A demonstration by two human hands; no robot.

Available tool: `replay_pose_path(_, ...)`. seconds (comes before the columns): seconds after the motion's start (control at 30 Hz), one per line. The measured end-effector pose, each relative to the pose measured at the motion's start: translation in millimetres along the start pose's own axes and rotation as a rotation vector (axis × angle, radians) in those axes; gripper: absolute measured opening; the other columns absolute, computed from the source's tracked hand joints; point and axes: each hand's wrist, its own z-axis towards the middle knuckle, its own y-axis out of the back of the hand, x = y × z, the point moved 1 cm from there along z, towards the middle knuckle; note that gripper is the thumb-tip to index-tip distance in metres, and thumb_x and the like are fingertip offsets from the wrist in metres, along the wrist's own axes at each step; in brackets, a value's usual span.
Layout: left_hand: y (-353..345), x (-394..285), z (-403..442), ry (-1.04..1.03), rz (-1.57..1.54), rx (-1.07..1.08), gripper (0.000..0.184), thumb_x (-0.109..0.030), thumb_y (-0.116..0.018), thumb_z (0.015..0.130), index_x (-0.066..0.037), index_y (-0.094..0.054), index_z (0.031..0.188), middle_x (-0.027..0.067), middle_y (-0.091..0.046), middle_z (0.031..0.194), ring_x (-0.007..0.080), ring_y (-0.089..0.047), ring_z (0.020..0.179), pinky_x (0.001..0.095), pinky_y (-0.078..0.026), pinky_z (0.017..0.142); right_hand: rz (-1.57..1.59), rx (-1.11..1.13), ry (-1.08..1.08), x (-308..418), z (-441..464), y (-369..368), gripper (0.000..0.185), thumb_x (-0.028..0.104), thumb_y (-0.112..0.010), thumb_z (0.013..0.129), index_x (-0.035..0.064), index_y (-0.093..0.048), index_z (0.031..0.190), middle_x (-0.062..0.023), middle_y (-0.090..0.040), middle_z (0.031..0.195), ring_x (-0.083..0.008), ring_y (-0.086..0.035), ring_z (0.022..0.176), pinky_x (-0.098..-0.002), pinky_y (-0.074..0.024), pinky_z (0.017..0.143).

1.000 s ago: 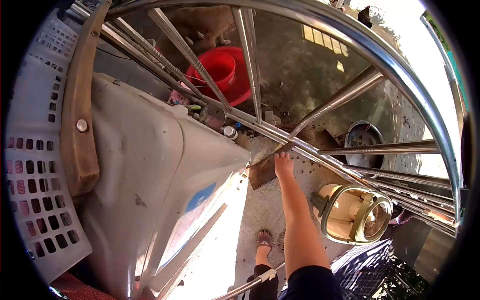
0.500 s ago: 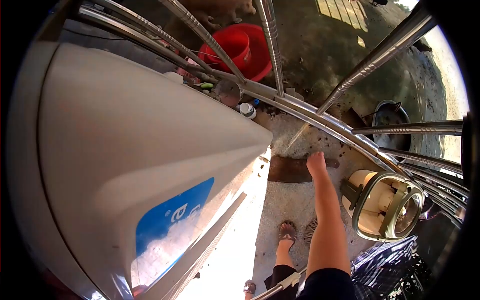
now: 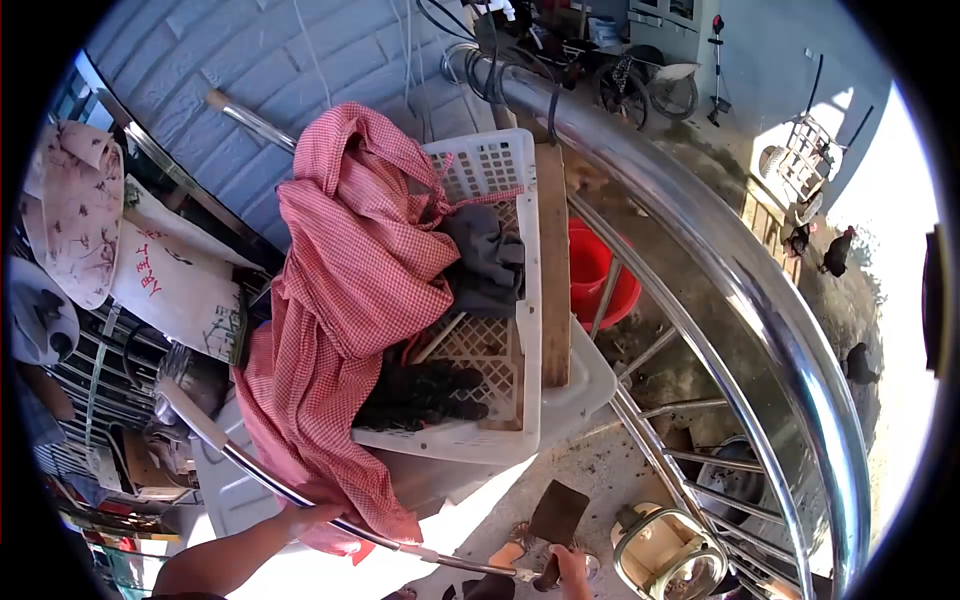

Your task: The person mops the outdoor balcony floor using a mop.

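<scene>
My left hand (image 3: 312,512) is closed around a long metal pole (image 3: 268,478) with a pale sleeve at its upper end. The hand is beside the hanging end of a red-and-white checked cloth (image 3: 360,270), which partly hides the fingers. At the bottom, my right hand (image 3: 571,568) grips the handle of a cleaver (image 3: 558,513); its broad, dark, rusty-looking blade points up in view, above the floor. The cloth drapes over a white plastic basket (image 3: 532,400) holding dark gloves (image 3: 425,395) and dark grey fabric (image 3: 485,262).
The basket stands on a grey-white lidded bin (image 3: 590,375). A curved steel railing (image 3: 740,250) runs along the right, with a red tub (image 3: 625,290) beyond it. A beige open-topped container (image 3: 640,545) stands on the floor. Chickens (image 3: 838,252) are outside.
My view has swung up from the floor to the basket and railing. The cleaver, lying on the floor before with my right hand at its handle, is now lifted in that hand.
</scene>
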Motion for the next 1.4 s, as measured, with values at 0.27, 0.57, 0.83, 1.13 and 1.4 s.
replay_pose_path(0.27,6.5,0.7,3.8,-0.012,0.020,0.096,0.013,-0.009,-0.054,0.073,0.003,-0.056,0.078,0.0105,-0.058,0.075,0.0171,-0.057,0.071,0.0267,-0.046,0.065,0.002,-0.385,0.641,223.2,-273.3,26.2,0.012,0.006,-0.056,0.064,0.0004,-0.049,0.072,-0.0007,-0.049,0.062,-0.0064,-0.044,0.056,-0.0200,-0.0358,0.051)
replay_pose_path(0.57,1.7,7.3,-2.0,0.013,-0.195,-0.039,0.009,-0.008,-0.058,0.068,-0.002,-0.053,0.072,0.0047,-0.053,0.061,0.0136,-0.052,0.053,0.0259,-0.041,0.046,-0.496,-0.446,0.934,420.6,-319.0,-78.0,0.033,0.025,-0.065,0.059,-0.0028,-0.053,0.071,-0.0134,-0.056,0.067,-0.0225,-0.055,0.062,-0.0310,-0.0417,0.058)
replay_pose_path(0.83,9.1,3.8,-6.6,0.040,-0.111,0.085,0.012,-0.013,-0.057,0.071,-0.005,-0.053,0.064,0.0025,-0.051,0.056,0.0111,-0.049,0.051,0.0265,-0.039,0.044,-0.881,-0.655,0.971,452.4,-239.4,-172.5,0.038,0.029,-0.059,0.062,-0.0016,-0.055,0.083,-0.0185,-0.056,0.073,-0.0318,-0.055,0.073,-0.0362,-0.0431,0.063)
replay_pose_path(1.13,-4.0,-75.9,-110.7,-0.193,0.027,0.710,0.033,-0.017,-0.058,0.073,-0.005,-0.048,0.103,0.0007,-0.053,0.080,0.0081,-0.049,0.076,0.0222,-0.039,0.067,-0.431,-0.313,0.513,174.0,-294.4,-59.5,0.024,0.023,-0.057,0.072,0.0007,-0.053,0.079,-0.0052,-0.053,0.066,-0.0147,-0.053,0.055,-0.0256,-0.0436,0.050)
replay_pose_path(1.4,-38.2,-149.2,-182.0,-0.542,0.225,1.263,0.024,-0.009,-0.062,0.069,-0.003,-0.053,0.090,0.0069,-0.054,0.088,0.0177,-0.052,0.085,0.0301,-0.034,0.085,1.425,0.367,-0.318,-4.1,-268.7,-146.6,0.044,0.033,-0.057,0.069,-0.0045,-0.044,0.087,-0.0121,-0.050,0.072,-0.0250,-0.051,0.072,-0.0371,-0.0446,0.065)
